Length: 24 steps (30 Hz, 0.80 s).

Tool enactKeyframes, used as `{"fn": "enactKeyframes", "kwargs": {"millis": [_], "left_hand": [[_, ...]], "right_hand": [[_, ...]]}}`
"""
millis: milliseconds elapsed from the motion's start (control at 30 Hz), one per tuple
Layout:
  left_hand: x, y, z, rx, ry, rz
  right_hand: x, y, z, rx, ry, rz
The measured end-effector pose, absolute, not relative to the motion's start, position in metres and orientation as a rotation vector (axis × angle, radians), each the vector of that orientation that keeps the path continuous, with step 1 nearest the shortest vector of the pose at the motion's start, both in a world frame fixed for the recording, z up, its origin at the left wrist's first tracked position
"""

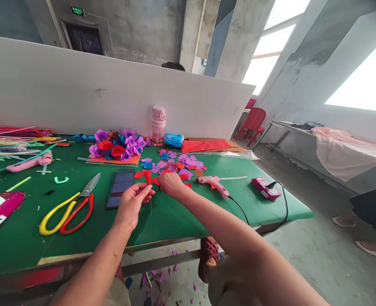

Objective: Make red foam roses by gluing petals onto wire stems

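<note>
A small red paper flower bud (147,176) on a thin wire stem stands upright in the pinched fingers of my left hand (133,200). Just to its right, my right hand (171,183) is low over loose red and purple petals (191,161). Its fingers are curled and mostly turned from sight, so what they grip, if anything, is hidden. Right of that hand lies a pink glue gun (216,185) with a glue stick in its back end. A phone (121,187) showing a timer is left of the bud.
Scissors (75,206) with yellow and red handles lie left of the phone. Finished paper flowers (118,146), a pink bottle (158,125) and red sheets (207,145) line the white partition (111,93). A corded power strip (266,189) sits near the right edge.
</note>
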<state>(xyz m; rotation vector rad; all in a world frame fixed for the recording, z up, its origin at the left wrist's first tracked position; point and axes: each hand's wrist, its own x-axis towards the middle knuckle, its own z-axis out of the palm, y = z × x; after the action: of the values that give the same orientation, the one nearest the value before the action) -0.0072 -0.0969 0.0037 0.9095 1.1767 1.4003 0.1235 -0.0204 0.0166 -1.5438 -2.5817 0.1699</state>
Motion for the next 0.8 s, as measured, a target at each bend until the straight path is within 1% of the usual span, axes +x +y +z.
{"fn": "enactKeyframes", "kwargs": {"millis": [67,100,133,233,267,333,433,533,700,800], "left_hand": [[-0.008,-0.097,0.005,0.863,1.131,1.414],[-0.009,-0.098,0.006,0.833,1.093,1.424],[-0.009,-0.098,0.007,0.805,1.049,1.431],[-0.009,-0.101,0.011,0.758,0.959,1.454],[-0.008,-0.102,0.013,0.754,0.957,1.459],[-0.006,-0.105,0.015,0.753,0.984,1.463],[0.001,-0.110,0.014,0.775,1.020,1.406],[0.012,-0.115,0.012,0.798,0.978,1.314],[0.017,-0.118,0.014,0.862,1.004,1.305],[0.010,-0.118,0.020,1.052,1.068,1.118]], "right_hand": [[0.129,-0.020,0.019,-1.521,-2.485,0.222],[0.133,-0.022,0.019,-1.481,-2.377,0.328],[0.138,-0.025,0.020,-1.420,-2.225,0.495],[0.149,-0.045,0.018,-1.137,-1.589,1.148],[0.151,-0.054,0.017,-1.049,-1.395,1.308],[0.152,-0.073,0.014,-0.902,-1.074,1.487],[0.145,-0.096,0.009,-0.780,-0.779,1.551],[0.137,-0.108,0.003,-0.718,-0.688,1.511],[0.141,-0.105,-0.001,-0.751,-0.876,1.439],[0.156,-0.100,0.002,-0.910,-1.099,1.423]]}}
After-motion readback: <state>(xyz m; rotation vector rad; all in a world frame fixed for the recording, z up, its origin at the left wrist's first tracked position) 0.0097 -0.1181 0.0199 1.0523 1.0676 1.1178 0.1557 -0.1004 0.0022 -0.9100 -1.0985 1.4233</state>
